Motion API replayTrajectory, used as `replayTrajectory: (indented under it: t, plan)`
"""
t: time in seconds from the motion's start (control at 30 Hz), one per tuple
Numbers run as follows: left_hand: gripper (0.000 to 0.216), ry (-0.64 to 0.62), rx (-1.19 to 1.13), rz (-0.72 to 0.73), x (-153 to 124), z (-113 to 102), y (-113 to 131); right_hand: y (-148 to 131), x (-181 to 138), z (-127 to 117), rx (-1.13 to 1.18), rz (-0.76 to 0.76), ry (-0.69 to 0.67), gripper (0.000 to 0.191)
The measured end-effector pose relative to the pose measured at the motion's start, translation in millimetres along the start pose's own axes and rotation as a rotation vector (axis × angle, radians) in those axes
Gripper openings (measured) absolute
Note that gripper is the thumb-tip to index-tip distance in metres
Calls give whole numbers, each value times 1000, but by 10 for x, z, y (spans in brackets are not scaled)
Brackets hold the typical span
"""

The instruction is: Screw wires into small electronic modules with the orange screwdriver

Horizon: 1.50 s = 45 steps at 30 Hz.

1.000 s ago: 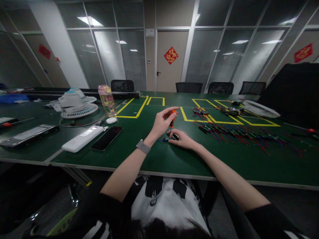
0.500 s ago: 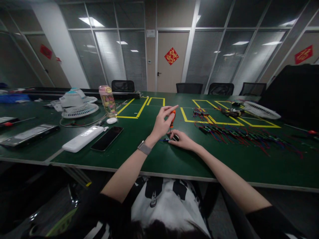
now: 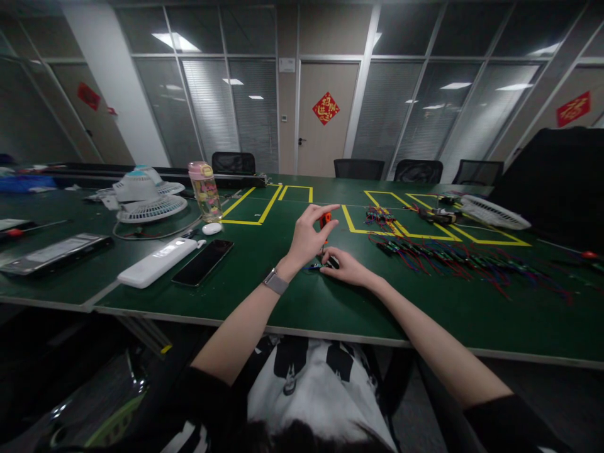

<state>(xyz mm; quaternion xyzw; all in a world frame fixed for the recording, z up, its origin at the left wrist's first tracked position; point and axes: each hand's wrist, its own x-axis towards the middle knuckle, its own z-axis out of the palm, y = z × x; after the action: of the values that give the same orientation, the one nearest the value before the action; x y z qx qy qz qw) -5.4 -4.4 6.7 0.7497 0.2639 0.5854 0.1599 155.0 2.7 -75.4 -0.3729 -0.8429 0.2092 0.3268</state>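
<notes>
My left hand (image 3: pixel 307 238) is around the orange and black handle of a screwdriver (image 3: pixel 325 218), its index finger and thumb spread on either side. The screwdriver stands upright, its tip down at a small circuit board (image 3: pixel 315 267) on the table. My right hand (image 3: pixel 346 267) rests low on the table, thumb and fingertips closed on the board's right side. Blue wire shows at the board's left end. The fingers hide most of the board, and the exact spot under the tip cannot be made out.
Wired circuit boards (image 3: pixel 453 257) lie in a long row on the right of the green table (image 3: pixel 283 308). A phone (image 3: pixel 202 262), white power bank (image 3: pixel 158 263), earbud case (image 3: pixel 212 229), bottle (image 3: pixel 205 195) and white fans (image 3: pixel 151 207) are on the left. Yellow tape marks the far side.
My left thumb and index finger have spread apart around the screwdriver handle, and the handle has turned slightly. My right hand stays at the board. The view has shifted a little.
</notes>
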Motion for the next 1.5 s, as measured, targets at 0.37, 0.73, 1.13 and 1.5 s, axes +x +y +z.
replayTrajectory:
  t: [0.37,0.73,1.13,1.5]
  plan:
    - [32,25,7,-13,3,8,-37,6,4,11,-4,-6,8,15]
    - [34,45,-4,-24,10,2,-60,-7,10,9,-1,1,10,15]
    - [29,24,-88,-59,10,11,-63,-24,13,1,13,-1,5,15]
    - [26,91,-26,-30,7,19,-53,-1,16,6,2,4,-3,15]
